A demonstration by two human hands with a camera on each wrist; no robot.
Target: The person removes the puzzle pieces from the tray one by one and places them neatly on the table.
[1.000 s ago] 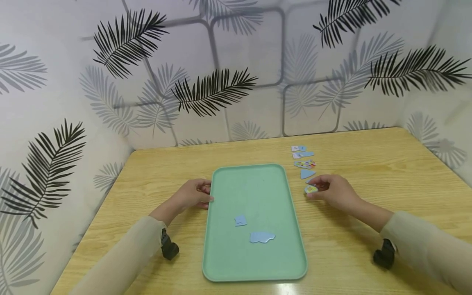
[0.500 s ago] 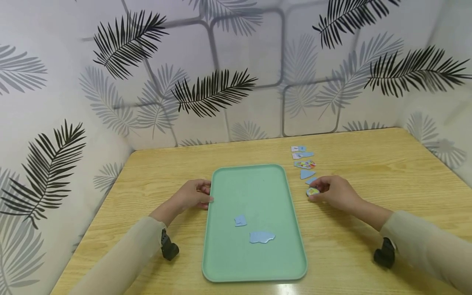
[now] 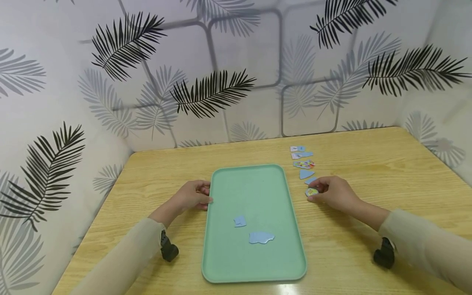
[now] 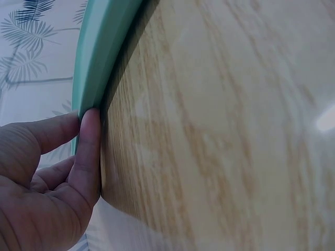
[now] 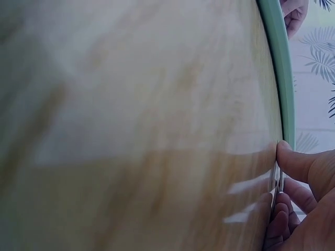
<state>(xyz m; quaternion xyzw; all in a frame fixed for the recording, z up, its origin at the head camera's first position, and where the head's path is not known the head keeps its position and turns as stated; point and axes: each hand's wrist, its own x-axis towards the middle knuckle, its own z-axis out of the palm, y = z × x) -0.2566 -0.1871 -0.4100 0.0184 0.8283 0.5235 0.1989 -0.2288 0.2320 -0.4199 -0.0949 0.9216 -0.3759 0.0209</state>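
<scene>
A green tray (image 3: 254,196) lies on the wooden table with two pale blue puzzle pieces on it, a small one (image 3: 240,221) and a wider one (image 3: 261,237). My left hand (image 3: 191,195) pinches the tray's left rim between thumb and fingers, as the left wrist view confirms. To the right of the tray, my right hand (image 3: 336,192) pinches a rounded puzzle piece (image 3: 312,191) with a yellow pattern, low at the table. Its far side is hidden by the fingers. Just beyond those fingers lies a partly covered blue piece (image 3: 310,180).
Several puzzle pieces form a column on the table (image 3: 368,164) right of the tray. Among them are a blue pointed piece (image 3: 305,174), a colourful piece (image 3: 304,164) and a pale strip (image 3: 301,155). A patterned wall (image 3: 250,110) stands behind the table.
My right hand has shifted the patterned puzzle piece slightly toward me, uncovering more of the blue piece beyond it. My left hand keeps its hold on the tray, which has not visibly moved.
</scene>
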